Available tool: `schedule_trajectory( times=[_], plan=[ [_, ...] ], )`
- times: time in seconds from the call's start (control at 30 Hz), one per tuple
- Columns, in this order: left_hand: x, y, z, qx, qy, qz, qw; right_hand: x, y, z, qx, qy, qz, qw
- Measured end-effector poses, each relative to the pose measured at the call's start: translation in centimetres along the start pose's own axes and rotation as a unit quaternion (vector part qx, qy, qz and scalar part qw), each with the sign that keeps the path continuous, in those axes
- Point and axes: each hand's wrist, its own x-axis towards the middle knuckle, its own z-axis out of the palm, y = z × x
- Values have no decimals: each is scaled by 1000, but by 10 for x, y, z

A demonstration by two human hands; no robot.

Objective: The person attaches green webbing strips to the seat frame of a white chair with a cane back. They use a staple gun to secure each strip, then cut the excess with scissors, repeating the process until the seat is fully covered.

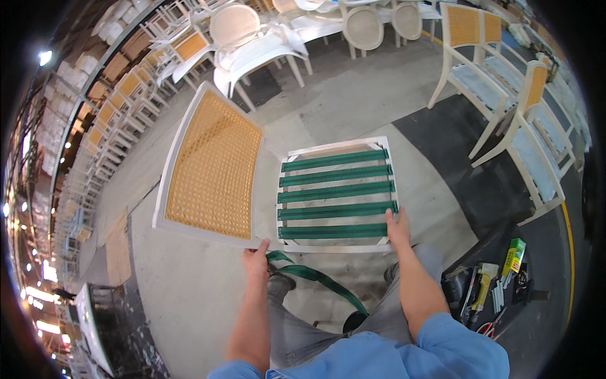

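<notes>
In front of me a white chair lies turned, its woven cane backrest (211, 167) on the left. To the right is its seat frame (334, 249), with several green webbing straps (336, 192) stretched across in parallel rows. My left hand (255, 260) is closed on the lower corner of the backrest's white frame. My right hand (398, 228) grips the seat frame's right side, thumb by the end of a strap. A loose green webbing strip (315, 276) trails from beside my left hand down between my legs; its lower end is hidden.
On a dark surface at my right lie a yellow-grey tool (484, 285), a green-yellow box (514, 256), staple strips (498, 295) and red-handled scissors (486, 328). Finished-looking chairs (473, 69) stand at the far right. More chairs (259, 47) line the back and left.
</notes>
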Motion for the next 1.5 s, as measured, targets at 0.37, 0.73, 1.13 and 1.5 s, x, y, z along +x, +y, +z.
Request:
schedule_trajectory(
  times=[0.37, 0.73, 1.13, 1.5],
  plan=[
    [-215, -75, -39, -13, -31, -92, 995, -45, -34, -23, 67, 21, -229, 971],
    [-252, -4, -10, -132, -137, 42, 981, -198, -23, -83, 136, -446, -128, 876],
    [-289, -13, -22, 105, -221, 131, 961, -254, -55, -69, 309, -462, 40, 830],
    [-207, -71, -50, -110, -134, -157, 972, -196, -17, -32, 216, -363, 113, 899]
  ],
)
